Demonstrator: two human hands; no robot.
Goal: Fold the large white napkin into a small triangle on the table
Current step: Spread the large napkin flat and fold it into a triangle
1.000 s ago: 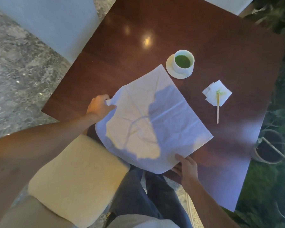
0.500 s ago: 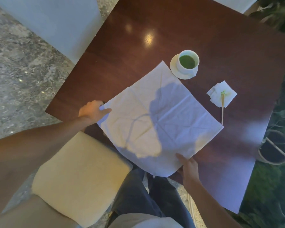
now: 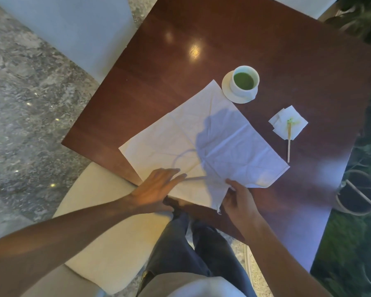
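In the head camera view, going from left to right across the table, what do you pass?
Left hand flat on the large white napkin → right hand pinching the napkin's near corner → cup of green drink on its saucer → small stained napkin with a wooden stick.

We see a white napkin (image 3: 204, 144), creased, on a dark reddish-brown wooden table (image 3: 266, 50). Far right of it, a white cup (image 3: 244, 81) of bright green liquid on a white saucer (image 3: 227, 88). A small white tissue (image 3: 288, 122) shows green stains.
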